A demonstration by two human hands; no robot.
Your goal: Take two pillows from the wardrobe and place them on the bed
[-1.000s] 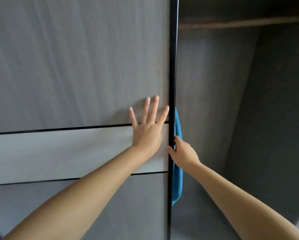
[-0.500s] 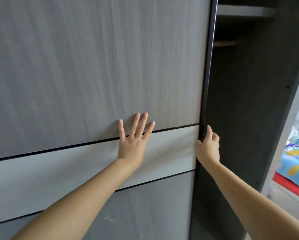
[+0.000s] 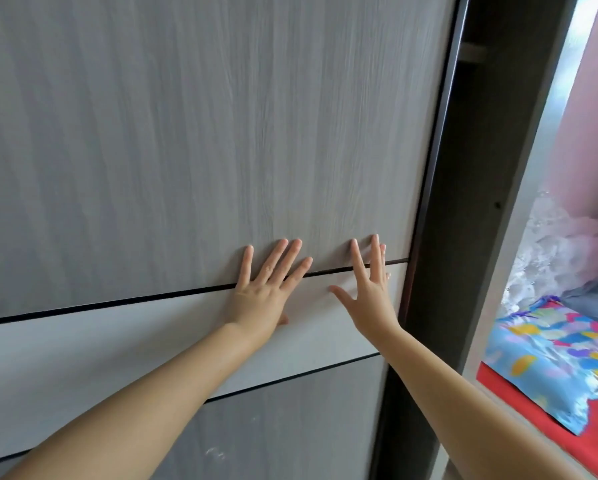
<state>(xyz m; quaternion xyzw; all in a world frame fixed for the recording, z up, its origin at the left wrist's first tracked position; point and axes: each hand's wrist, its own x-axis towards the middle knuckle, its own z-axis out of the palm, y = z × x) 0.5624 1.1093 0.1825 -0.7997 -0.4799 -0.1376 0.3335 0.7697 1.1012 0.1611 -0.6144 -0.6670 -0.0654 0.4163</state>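
A grey wood-grain sliding wardrobe door (image 3: 186,133) fills most of the view. My left hand (image 3: 262,292) lies flat on it with fingers spread, across the dark seam above a pale band. My right hand (image 3: 370,292) is also flat on the door, close to its dark right edge (image 3: 429,202). Neither hand holds anything. Only a narrow dark strip of the wardrobe's inside (image 3: 470,168) shows to the right of the door. At the far right a pillow with a colourful heart pattern (image 3: 560,355) lies on the bed's red sheet (image 3: 547,420).
The wardrobe's pale side panel (image 3: 519,216) stands between the dark gap and the bed. Pink fabric (image 3: 588,168) and white lacy cloth (image 3: 550,258) hang or lie behind the pillow. A grey cloth (image 3: 595,299) lies beside them.
The door has slid to the right, narrowing the wardrobe opening. My right hand left the door's edge and now lies flat on its face. The bed has come into view.
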